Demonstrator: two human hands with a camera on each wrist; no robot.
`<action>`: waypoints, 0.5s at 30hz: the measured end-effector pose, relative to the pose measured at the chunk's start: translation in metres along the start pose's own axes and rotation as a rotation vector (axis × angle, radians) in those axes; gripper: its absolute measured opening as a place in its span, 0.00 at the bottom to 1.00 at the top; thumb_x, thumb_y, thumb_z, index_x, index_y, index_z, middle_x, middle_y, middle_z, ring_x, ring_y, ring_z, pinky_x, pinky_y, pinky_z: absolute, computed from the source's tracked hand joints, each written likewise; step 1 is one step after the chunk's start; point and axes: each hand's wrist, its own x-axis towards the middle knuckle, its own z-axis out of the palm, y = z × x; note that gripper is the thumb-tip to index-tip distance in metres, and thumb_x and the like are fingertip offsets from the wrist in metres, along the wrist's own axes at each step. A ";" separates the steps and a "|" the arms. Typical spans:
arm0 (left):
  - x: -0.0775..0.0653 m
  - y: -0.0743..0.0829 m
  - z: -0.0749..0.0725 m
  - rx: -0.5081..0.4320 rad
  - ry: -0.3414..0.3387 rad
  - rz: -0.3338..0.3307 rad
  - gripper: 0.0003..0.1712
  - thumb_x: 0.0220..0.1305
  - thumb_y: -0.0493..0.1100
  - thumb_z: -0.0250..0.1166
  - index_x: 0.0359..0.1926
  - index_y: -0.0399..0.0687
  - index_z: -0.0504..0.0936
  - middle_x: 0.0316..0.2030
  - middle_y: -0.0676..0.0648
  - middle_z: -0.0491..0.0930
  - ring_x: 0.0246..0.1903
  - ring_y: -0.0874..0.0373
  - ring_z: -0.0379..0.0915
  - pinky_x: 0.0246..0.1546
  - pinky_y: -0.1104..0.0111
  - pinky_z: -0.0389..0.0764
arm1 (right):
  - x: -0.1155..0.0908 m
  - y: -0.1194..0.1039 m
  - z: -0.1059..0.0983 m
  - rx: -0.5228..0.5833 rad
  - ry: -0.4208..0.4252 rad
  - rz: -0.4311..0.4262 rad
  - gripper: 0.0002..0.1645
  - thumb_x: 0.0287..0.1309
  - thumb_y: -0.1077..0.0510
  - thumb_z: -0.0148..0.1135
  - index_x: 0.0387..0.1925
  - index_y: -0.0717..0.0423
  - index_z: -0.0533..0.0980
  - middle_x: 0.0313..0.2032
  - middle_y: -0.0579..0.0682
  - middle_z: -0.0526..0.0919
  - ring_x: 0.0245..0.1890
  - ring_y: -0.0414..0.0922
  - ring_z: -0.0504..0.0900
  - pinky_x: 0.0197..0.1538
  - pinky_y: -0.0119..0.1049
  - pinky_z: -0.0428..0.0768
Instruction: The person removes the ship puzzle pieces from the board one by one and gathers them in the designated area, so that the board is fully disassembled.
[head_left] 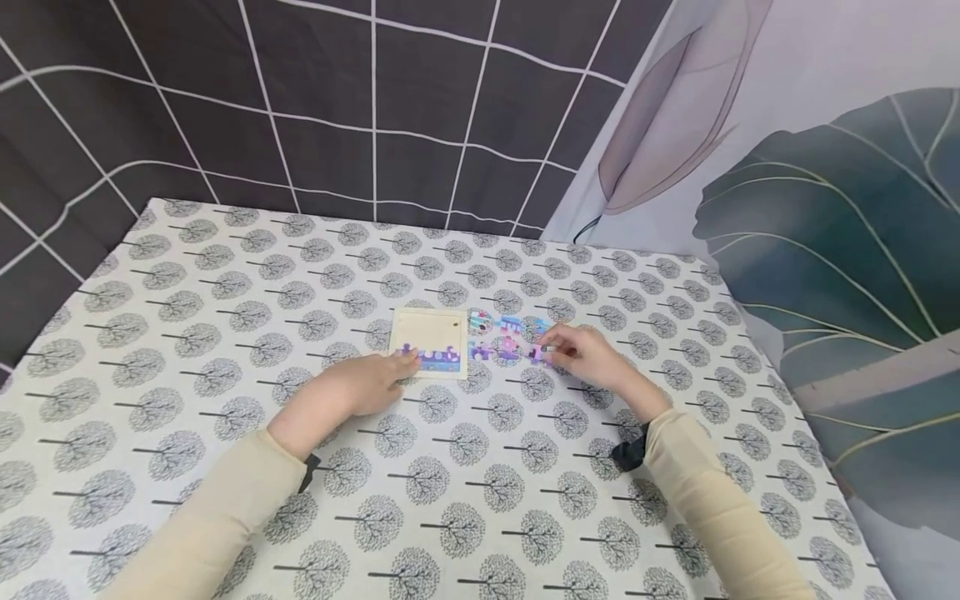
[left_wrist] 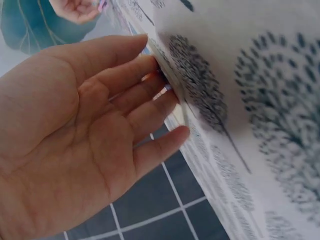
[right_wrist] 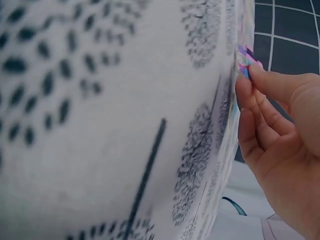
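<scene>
A shallow, cream-coloured puzzle tray (head_left: 420,327) lies on the table, with joined purple and blue puzzle pieces (head_left: 438,358) along its near edge. My left hand (head_left: 365,385) rests its fingertips on the tray's near left part. In the left wrist view its fingers (left_wrist: 150,107) are loosely extended and partly hide the tray's edge. To the right of the tray, my right hand (head_left: 590,357) pinches a purple and pink puzzle piece (right_wrist: 244,61) between thumb and forefinger. Several loose puzzle pieces (head_left: 511,326) lie between that hand and the tray.
A white cloth (head_left: 465,483) printed with grey trees covers the table. Behind it hangs a dark curtain (head_left: 315,92) with white grid lines. A leaf-patterned curtain (head_left: 847,225) hangs along the right side.
</scene>
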 end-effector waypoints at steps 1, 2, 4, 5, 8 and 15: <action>0.000 0.002 0.000 0.015 0.009 -0.003 0.28 0.70 0.41 0.48 0.69 0.42 0.57 0.71 0.45 0.50 0.69 0.47 0.49 0.70 0.51 0.49 | 0.000 0.000 0.001 -0.006 0.004 0.003 0.12 0.55 0.64 0.63 0.43 0.57 0.77 0.33 0.50 0.82 0.36 0.46 0.81 0.44 0.40 0.82; 0.000 0.004 0.000 0.043 0.021 0.001 0.28 0.69 0.41 0.48 0.68 0.41 0.58 0.70 0.45 0.52 0.69 0.47 0.50 0.69 0.52 0.51 | 0.000 0.000 0.001 -0.013 0.009 0.008 0.12 0.55 0.63 0.63 0.43 0.57 0.77 0.33 0.50 0.82 0.36 0.46 0.80 0.44 0.40 0.82; 0.000 0.007 0.000 0.093 0.049 0.002 0.27 0.69 0.40 0.49 0.67 0.40 0.61 0.69 0.45 0.55 0.67 0.46 0.54 0.69 0.52 0.53 | 0.000 0.001 0.003 -0.036 0.022 0.020 0.12 0.55 0.62 0.64 0.43 0.57 0.77 0.33 0.50 0.82 0.35 0.46 0.80 0.43 0.40 0.82; 0.000 0.009 -0.001 0.124 0.060 0.005 0.26 0.69 0.40 0.49 0.67 0.40 0.62 0.69 0.45 0.57 0.66 0.45 0.55 0.69 0.52 0.54 | 0.000 0.001 0.003 -0.045 0.027 0.026 0.12 0.55 0.62 0.64 0.42 0.57 0.77 0.33 0.50 0.82 0.35 0.45 0.80 0.43 0.40 0.82; 0.002 0.009 -0.002 0.203 0.087 0.018 0.24 0.69 0.39 0.49 0.65 0.41 0.66 0.67 0.45 0.61 0.64 0.43 0.60 0.67 0.51 0.57 | 0.002 0.000 0.005 -0.072 0.049 0.048 0.12 0.54 0.61 0.65 0.41 0.57 0.77 0.33 0.50 0.82 0.33 0.45 0.79 0.41 0.38 0.82; 0.003 0.011 0.004 0.347 0.124 0.048 0.24 0.67 0.35 0.50 0.64 0.38 0.67 0.66 0.44 0.63 0.65 0.48 0.59 0.70 0.49 0.48 | 0.004 -0.015 0.006 -0.108 0.067 0.201 0.12 0.53 0.60 0.66 0.39 0.61 0.79 0.34 0.55 0.83 0.36 0.50 0.81 0.45 0.43 0.82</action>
